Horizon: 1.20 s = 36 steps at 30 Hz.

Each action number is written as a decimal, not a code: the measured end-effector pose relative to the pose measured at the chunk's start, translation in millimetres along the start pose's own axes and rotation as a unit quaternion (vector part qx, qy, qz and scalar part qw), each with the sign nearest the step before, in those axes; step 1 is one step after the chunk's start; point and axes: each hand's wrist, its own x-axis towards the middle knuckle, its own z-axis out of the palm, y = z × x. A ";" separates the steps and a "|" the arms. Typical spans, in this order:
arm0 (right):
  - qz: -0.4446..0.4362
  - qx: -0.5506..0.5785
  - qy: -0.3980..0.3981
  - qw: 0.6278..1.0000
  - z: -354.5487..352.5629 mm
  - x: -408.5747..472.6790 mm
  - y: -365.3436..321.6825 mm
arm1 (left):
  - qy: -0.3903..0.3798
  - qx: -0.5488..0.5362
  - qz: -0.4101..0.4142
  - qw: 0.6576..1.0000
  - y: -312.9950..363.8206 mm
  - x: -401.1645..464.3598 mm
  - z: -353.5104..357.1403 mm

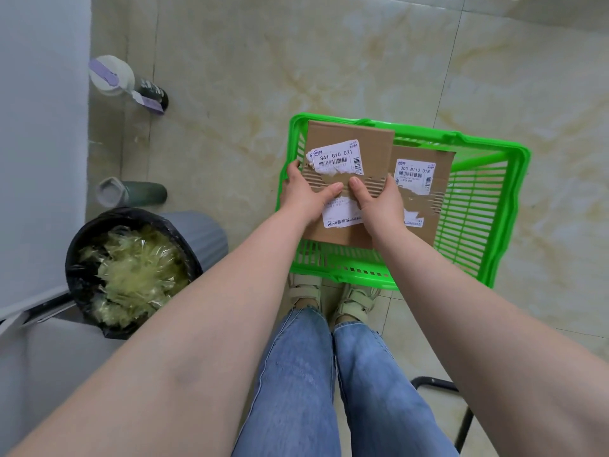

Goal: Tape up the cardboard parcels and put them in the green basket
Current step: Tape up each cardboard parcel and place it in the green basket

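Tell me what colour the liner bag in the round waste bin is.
Black: the plastic liner bag in the round grey waste bin, clearest in the head view.

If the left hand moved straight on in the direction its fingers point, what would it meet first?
Probably the right hand: the left hand lies on the brown cardboard parcel, its thumb pointing at the right thumb, nearly touching.

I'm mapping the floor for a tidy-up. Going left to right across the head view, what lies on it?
Black-lined bin → parcel marked 841, held by the left hand and right hand → parcel marked 303 → far right rim of the green basket.
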 end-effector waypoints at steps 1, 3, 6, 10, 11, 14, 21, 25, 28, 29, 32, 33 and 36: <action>0.010 -0.008 0.002 1.000 -0.3 -0.4 -1.8 | 0.008 -0.002 -0.006 1.000 0.2 -1.3 -0.8; 0.024 -0.006 0.008 1.000 -2.0 -2.6 -6.1 | 0.019 -0.008 -0.023 1.000 1.2 -6.3 -1.3; 0.014 -0.021 0.024 0.999 -6.8 -13.0 -15.9 | 0.026 -0.003 -0.042 0.999 5.2 -21.6 -2.6; -0.043 -0.078 0.085 0.992 -21.8 -45.2 -36.3 | 0.082 -0.060 -0.050 0.994 10.6 -57.5 -20.1; -0.054 -0.076 0.076 0.993 -26.5 -57.8 -44.0 | 0.096 -0.103 -0.055 0.988 11.7 -70.5 -28.0; -0.065 -0.059 -0.019 0.996 -39.4 -101.7 -65.9 | 0.057 -0.250 -0.084 0.963 9.0 -120.4 -55.3; -0.048 0.049 -0.303 0.951 -62.3 -222.0 -99.7 | 0.060 -0.506 -0.082 0.857 -21.0 -262.7 -105.7; -0.089 0.014 -0.375 0.923 -83.4 -300.3 -96.5 | 0.089 -0.581 -0.061 0.807 -63.9 -373.8 -104.2; -0.111 -0.069 -0.451 0.883 -95.0 -366.3 -85.2 | 0.110 -0.651 -0.071 0.747 -104.1 -459.0 -95.6; -0.114 -0.096 -0.480 0.864 -94.6 -389.3 -82.2 | 0.123 -0.675 -0.068 0.724 -116.4 -484.2 -95.3; -0.133 -0.172 -0.560 0.800 -79.6 -463.1 -77.9 | 0.189 -0.737 -0.042 0.648 -151.7 -552.7 -106.8; -0.145 -0.193 -0.581 0.778 -71.4 -490.2 -77.2 | 0.214 -0.753 -0.029 0.622 -163.8 -574.9 -113.0; -0.187 -0.239 -0.626 0.718 -44.7 -571.3 -74.0 | 0.280 -0.790 0.003 0.545 -200.7 -635.9 -131.4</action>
